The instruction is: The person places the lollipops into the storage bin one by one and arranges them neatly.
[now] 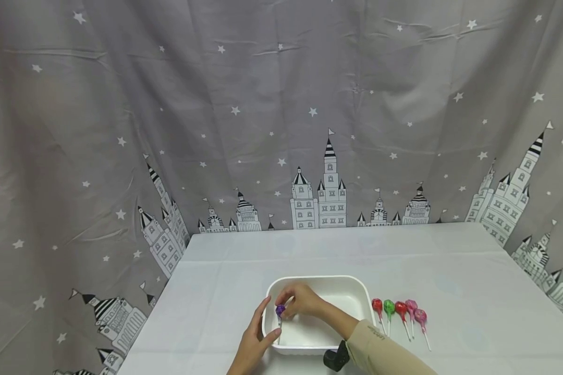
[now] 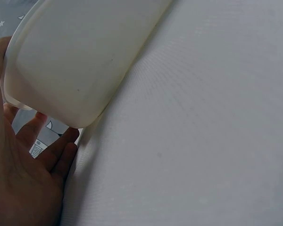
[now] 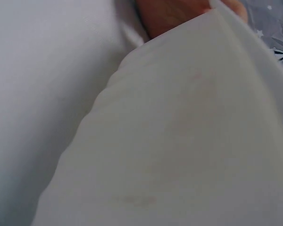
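A purple-wrapped lollipop [image 1: 280,310] lies at the left end of the white tray [image 1: 319,350], its white stick pointing towards the person. My right hand [image 1: 300,301] reaches into the tray and pinches this lollipop near its head. At the tray's left end is my left hand [image 1: 252,341], thumb over the rim and fingers spread along the outside. The left wrist view shows that hand [image 2: 33,174] around the tray's end [image 2: 80,61], fingertips right at its lower edge. The tray's side wall [image 3: 170,122] fills most of the right wrist view and hides my right hand.
Right of the tray, several lollipops lie in a row on the white tablecloth: red [image 1: 377,305], green [image 1: 388,307], another red [image 1: 401,309] and pink [image 1: 420,315]. A black wrist device [image 1: 336,357] hangs by the tray's front edge. Behind stands a grey curtain [image 1: 262,94] with castles.
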`<state>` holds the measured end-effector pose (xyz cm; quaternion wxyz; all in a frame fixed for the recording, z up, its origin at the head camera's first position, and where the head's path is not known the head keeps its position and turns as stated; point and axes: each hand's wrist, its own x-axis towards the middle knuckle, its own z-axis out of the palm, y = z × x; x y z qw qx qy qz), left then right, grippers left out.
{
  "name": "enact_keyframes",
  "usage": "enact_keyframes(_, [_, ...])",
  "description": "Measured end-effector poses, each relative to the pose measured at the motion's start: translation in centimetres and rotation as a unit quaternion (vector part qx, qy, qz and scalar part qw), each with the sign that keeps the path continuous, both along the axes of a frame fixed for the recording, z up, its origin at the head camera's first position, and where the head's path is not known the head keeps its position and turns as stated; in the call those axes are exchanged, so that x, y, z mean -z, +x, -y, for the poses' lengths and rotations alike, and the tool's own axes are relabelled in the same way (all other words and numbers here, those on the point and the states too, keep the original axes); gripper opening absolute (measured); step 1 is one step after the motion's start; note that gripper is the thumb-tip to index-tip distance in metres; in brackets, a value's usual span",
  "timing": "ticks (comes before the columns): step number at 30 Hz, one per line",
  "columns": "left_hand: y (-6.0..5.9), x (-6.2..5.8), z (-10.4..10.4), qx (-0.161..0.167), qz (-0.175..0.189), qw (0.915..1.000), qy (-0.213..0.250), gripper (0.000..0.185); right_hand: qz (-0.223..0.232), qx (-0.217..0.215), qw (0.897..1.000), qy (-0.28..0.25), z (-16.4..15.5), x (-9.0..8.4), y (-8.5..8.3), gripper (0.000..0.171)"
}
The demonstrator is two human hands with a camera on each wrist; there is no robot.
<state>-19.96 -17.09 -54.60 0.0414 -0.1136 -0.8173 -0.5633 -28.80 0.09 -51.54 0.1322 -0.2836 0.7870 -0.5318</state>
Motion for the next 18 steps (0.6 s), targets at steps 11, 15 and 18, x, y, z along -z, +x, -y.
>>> enact_keyframes(11, [0.8, -2.0, -0.4, 0.005, 0.012, 0.9999, 0.003, 0.07, -0.01, 0.002, 1.0, 0.018, 0.2, 0.2, 0.1, 0.025])
enact_keyframes(15, [0.2, -0.7, -0.2, -0.004, 0.008, 0.9999, -0.013, 0.071, -0.021, 0.007, 0.999, 0.031, 0.2, 0.1, 0.1, 0.026])
enact_keyframes(18, [-0.1, -0.1, 0.0, -0.004, 0.004, 0.9998, -0.02, 0.071, -0.025, 0.01, 0.999, 0.036, 0.2, 0.1, 0.1, 0.026])
